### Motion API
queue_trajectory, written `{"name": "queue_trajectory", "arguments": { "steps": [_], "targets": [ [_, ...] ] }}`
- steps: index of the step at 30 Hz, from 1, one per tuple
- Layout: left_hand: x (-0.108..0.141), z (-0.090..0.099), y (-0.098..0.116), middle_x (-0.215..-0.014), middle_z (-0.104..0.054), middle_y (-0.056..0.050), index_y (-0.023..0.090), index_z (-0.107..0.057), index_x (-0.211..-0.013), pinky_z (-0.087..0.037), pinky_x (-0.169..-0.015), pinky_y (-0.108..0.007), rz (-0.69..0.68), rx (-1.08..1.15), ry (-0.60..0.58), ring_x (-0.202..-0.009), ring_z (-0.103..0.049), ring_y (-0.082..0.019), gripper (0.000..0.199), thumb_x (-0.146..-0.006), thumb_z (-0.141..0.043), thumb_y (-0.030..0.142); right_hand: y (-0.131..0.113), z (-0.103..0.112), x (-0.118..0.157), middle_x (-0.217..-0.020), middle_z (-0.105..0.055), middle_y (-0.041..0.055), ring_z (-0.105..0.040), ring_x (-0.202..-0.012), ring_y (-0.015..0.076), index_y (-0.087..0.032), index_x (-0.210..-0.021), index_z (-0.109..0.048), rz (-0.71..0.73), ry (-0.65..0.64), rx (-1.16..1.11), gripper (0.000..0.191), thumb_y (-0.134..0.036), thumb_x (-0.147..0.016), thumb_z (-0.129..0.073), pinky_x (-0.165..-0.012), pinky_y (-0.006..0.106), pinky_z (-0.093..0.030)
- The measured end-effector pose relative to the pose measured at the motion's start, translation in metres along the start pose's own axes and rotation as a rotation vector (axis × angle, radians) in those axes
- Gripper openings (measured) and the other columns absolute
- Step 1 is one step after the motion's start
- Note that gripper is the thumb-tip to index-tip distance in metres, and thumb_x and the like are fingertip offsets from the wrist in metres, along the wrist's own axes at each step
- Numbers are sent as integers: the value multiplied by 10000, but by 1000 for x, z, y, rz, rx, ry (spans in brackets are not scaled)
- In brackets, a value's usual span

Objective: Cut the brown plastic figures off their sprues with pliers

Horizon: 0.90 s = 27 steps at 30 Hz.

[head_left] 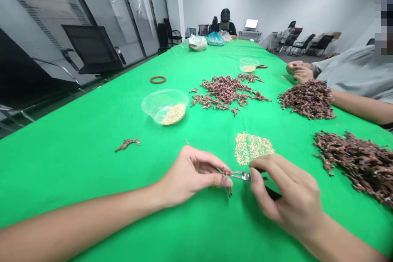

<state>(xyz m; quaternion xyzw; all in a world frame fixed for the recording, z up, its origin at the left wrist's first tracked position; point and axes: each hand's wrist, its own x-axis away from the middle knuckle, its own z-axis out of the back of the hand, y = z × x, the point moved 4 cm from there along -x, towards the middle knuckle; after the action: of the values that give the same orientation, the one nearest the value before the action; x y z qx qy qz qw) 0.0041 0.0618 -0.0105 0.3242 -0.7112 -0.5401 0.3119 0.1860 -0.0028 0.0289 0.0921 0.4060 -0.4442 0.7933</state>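
My left hand (199,176) pinches a small brown knotted piece (225,175), part of which hangs below the fingertips. My right hand (285,192) is closed around dark-handled pliers (242,175); their metal tips point left and meet the piece at my left fingertips. Just beyond my right hand, small gold-coloured bits (253,147) are spread on the green cloth (92,163). One loose brown piece (127,144) lies to the left. A clear bowl (165,106) with more gold bits stands beyond my left hand.
Brown piles lie at the centre (225,90), beside a person's arms (307,98), and at the right edge (359,159). Farther off are a brown ring (158,79), a second clear bowl (248,65) and bags (198,43). Another person (225,24) sits at the far end.
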Motion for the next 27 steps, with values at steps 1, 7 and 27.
{"name": "queue_trajectory", "arguments": {
  "steps": [1,7,27],
  "targets": [
    [0,0,-1,-807,-791,-96,102,-789,-846,-622,-690,-265,15,26,-26,-699,-758,-195,226,-663,-880,199,-1,0,2,-805,-677,66,-614,-713,158,-123,-916,-632,49,13,31,48,-125,-870,-618,-666,290,-470],
    [1,-3,-3,-744,-793,-78,102,-792,-867,-603,-660,-197,109,63,-97,-653,-753,-157,226,-662,-877,149,-3,0,7,-821,-695,105,-627,-733,199,-95,-928,-646,190,26,135,105,-183,-871,-650,-687,335,-490],
    [2,-5,-1,-753,-793,-67,108,-795,-837,-610,-665,-201,143,85,-147,-669,-757,-160,196,-663,-877,142,-7,3,9,-747,-687,108,-608,-682,205,-65,-903,-658,285,48,198,136,-177,-833,-690,-640,343,-459]
  ]
}}
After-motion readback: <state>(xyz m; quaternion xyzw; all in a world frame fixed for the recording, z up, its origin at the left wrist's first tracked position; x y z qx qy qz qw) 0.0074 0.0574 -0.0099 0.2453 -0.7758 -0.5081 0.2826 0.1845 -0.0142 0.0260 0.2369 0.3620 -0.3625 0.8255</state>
